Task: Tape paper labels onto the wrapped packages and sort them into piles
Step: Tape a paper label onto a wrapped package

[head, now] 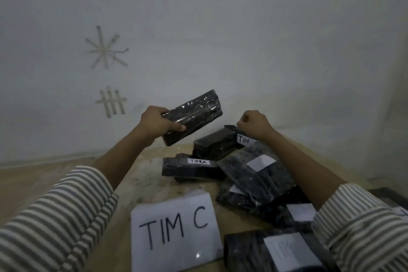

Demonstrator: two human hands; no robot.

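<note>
- Gripping a black package (192, 117) aloft, the left hand (154, 123) curls around its end.
- Fisted over the labelled pile (254, 180), the right hand (254, 126) hides its grip: cannot tell.
- "TIM C" sheet (174, 229) lies beside the pile; tape strips (112, 101) mark the wall (242, 28).

Tan floor (33, 174) meets the wall (220, 28). On it lie a "TIM C" sheet (174, 232) and, rightward, heaped black packages (254, 174).

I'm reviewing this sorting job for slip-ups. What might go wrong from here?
1. The left hand grips the raised package by one end only. Its glossy wrap may slip, and it could fall.
2. No label shows on its visible face, so it might get sorted unlabelled.
3. The pile at right overlaps loosely, so groups may get mixed.
</note>
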